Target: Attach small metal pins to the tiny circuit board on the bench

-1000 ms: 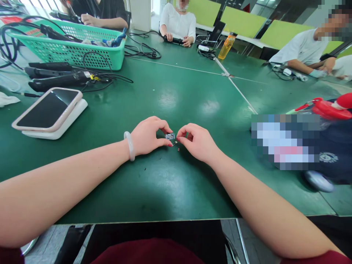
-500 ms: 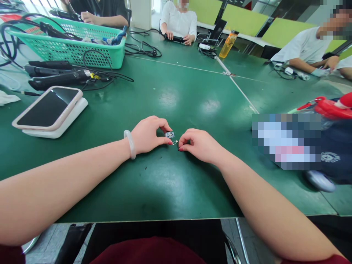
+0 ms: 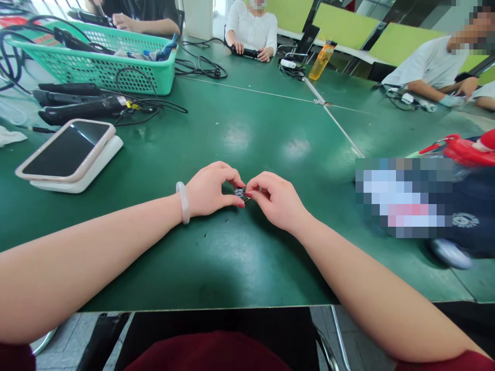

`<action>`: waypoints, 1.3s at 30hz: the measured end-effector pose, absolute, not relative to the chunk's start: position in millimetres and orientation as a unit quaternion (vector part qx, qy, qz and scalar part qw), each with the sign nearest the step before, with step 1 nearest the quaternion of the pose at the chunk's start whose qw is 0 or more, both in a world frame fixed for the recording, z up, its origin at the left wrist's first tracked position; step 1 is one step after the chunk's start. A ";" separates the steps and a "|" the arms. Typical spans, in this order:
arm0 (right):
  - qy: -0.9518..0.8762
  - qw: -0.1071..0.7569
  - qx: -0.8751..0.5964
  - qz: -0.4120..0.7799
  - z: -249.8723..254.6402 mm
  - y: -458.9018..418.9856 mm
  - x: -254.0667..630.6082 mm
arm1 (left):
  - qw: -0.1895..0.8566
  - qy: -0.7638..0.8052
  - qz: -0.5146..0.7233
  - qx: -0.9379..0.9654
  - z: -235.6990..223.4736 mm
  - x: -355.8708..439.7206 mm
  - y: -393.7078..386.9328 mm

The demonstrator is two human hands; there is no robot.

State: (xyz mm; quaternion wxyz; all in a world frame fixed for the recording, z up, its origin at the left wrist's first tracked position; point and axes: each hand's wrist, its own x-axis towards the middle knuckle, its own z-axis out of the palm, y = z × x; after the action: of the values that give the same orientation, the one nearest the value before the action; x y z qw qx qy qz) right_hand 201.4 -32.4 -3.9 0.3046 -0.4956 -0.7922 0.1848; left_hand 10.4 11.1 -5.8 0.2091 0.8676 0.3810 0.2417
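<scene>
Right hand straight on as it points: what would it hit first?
Likely the small patterned piece by the left hand; the right hand may already touch it, depth is unclear.

Small dark-and-white piece (image 3: 239, 192), thin strip (image 3: 247, 200).
Both are showing, partly hidden, between left hand (image 3: 211, 189) and right hand (image 3: 278, 198).

Bright, cool light here, glaring in pale patches off my green table (image 3: 174, 268) and streaking the phone (image 3: 67, 149). Soft shadow under my right hand (image 3: 276, 201); the mouse (image 3: 450, 253) smears, stretched near the edge.
</scene>
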 end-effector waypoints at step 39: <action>-0.681 0.368 -0.496 0.393 -10.4 -27.1 202.2 | 0.223 0.316 0.306 0.870 -9.6 8.5 9.7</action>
State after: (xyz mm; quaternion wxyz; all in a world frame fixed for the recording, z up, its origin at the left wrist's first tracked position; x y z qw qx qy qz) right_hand 202.2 -27.1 -10.4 0.3682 -0.4957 -0.6813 0.3932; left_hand 8.5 9.7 -9.6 0.2227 0.8701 0.3158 0.3059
